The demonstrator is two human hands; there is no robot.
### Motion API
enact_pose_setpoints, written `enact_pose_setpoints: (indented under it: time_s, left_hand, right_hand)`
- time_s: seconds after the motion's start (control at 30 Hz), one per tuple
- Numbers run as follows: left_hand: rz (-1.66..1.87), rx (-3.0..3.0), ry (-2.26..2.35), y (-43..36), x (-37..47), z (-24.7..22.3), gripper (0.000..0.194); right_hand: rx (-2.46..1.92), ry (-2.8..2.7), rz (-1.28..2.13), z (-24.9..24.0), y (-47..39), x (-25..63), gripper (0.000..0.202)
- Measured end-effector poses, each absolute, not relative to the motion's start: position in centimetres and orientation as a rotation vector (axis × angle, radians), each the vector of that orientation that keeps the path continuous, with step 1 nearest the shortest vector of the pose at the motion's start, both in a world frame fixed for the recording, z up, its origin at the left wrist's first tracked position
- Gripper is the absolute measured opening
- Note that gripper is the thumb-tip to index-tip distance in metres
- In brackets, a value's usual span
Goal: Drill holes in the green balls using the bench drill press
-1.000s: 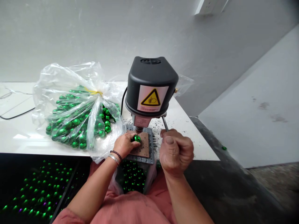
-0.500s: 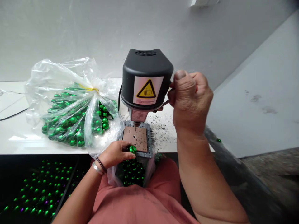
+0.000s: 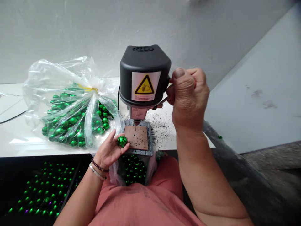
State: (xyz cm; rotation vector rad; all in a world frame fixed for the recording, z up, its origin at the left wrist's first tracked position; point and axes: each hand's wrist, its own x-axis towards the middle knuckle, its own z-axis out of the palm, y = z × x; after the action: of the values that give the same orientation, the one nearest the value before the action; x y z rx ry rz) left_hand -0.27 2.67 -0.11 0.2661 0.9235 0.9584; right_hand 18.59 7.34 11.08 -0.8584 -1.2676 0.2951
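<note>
Palm turned up, my left hand (image 3: pixel 110 149) holds a shiny green ball (image 3: pixel 122 141) on its curled fingers, at the left edge of the brown drilling plate (image 3: pixel 141 142). That plate has a small hole near its middle and dark shavings on it. Above it stands a small drill press (image 3: pixel 144 78) with a black cover and a yellow warning label; its thin bit points down near the hole. My right hand (image 3: pixel 189 95) is closed around the feed lever (image 3: pixel 164 100) at the right of the machine. Most of the lever is hidden by my fist.
A clear plastic bag (image 3: pixel 70 106) of green balls, tied in yellow, lies left on the white table (image 3: pixel 21 135). Dark shavings are scattered right of the press. Below the table edge hangs an open bag of green balls (image 3: pixel 134 169); more balls (image 3: pixel 44 188) lie lower left.
My left hand has turned palm up and shifted slightly left and away from me, carrying the green ball off the plate's near edge. My right hand stays on the lever.
</note>
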Motion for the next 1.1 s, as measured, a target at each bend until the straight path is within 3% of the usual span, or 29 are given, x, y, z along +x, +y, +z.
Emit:
enact_pose_setpoints:
  time_s: [0.1, 0.87, 1.1]
  left_hand:
    - [0.984, 0.275, 0.958, 2.5, 0.1, 0.0, 0.006]
    - [0.953, 0.967, 1.362, 4.9, 2.1, -1.4, 0.045]
    - [0.838, 1.208, 1.529, 5.7, 2.9, -2.1, 0.046]
  right_hand:
    - [-0.846, -1.2, 0.338, 11.1, 7.3, 18.5, 0.03]
    - [-0.92, -1.22, 0.331, 12.0, 11.0, 19.3, 0.038]
    - [-0.908, -1.224, 0.337, 12.0, 10.8, 19.3, 0.037]
